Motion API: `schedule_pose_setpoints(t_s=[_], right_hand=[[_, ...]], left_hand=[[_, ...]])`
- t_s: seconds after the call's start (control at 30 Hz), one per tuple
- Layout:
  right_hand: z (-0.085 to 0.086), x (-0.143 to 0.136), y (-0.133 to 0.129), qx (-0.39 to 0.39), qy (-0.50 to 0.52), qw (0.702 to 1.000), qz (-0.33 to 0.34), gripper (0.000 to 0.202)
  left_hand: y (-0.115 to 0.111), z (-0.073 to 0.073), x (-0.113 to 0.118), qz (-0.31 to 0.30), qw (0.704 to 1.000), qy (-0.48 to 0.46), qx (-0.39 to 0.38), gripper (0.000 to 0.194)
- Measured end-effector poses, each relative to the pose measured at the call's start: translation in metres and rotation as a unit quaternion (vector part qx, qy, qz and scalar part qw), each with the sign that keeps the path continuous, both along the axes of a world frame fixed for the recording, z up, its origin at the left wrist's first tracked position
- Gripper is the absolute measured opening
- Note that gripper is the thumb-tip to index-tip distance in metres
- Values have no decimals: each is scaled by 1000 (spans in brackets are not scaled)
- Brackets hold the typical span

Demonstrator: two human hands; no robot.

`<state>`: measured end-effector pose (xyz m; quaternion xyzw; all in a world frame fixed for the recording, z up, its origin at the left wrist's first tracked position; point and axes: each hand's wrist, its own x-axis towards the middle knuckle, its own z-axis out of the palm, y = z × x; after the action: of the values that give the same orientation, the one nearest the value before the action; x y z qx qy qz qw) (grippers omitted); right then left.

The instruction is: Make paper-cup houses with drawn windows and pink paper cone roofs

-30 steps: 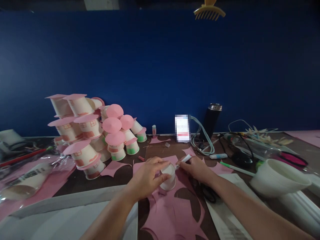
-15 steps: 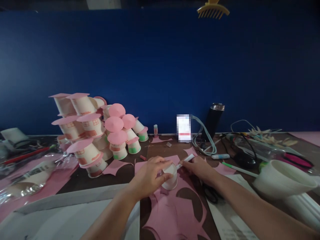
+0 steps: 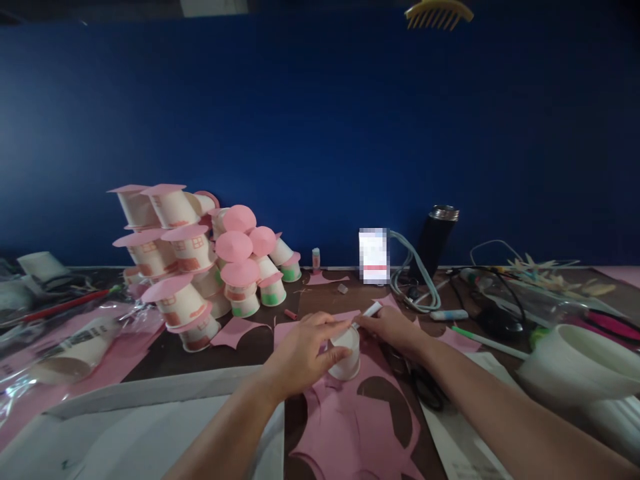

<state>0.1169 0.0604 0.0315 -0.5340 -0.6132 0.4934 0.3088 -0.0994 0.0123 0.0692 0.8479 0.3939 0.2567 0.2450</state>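
Paper cup (image 3: pixel 347 363), white and seemingly mouth-down, sits on the pink cut paper (image 3: pixel 345 427) in the middle of the bench (image 3: pixel 150 367), right in front of the person I'm watching. The left hand (image 3: pixel 303 350) has its fingers and thumb curled about the cup from the left, keeping a grip on it — and the right hand (image 3: pixel 387 327), just beside it, pinches a white marker (image 3: pixel 371 310) that slants down toward the cup's upper edge; from here I can't tell whether the tip touches. Off to the left stand stacked cups (image 3: pixel 193 257) with pink paper roofs, some with orange-brown windows drawn on, others banded green near the rim. By the blue wall (image 3: pixel 300 120) I see a small glue stick (image 3: pixel 316 259), and farther right a dark bottle (image 3: pixel 434 243) — near it, a pale cable (image 3: pixel 417 270) lies looped
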Motion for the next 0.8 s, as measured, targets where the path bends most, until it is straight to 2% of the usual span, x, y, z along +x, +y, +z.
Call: schedule_pose_setpoints(t_s=[0.23,0.37,0.8], right_hand=[[1,0,25,-20,-72,995,67,21],[-2,-3,40,-42,-104,989,96,28],[-2,-22,52,-81,-120,975,168,31]], left_hand=[[0,0,-1,1,1000,6,-2,50],[0,-1,-1,0,1000,9,-1,49],[0,0,1,-5,1000,4,12,44]])
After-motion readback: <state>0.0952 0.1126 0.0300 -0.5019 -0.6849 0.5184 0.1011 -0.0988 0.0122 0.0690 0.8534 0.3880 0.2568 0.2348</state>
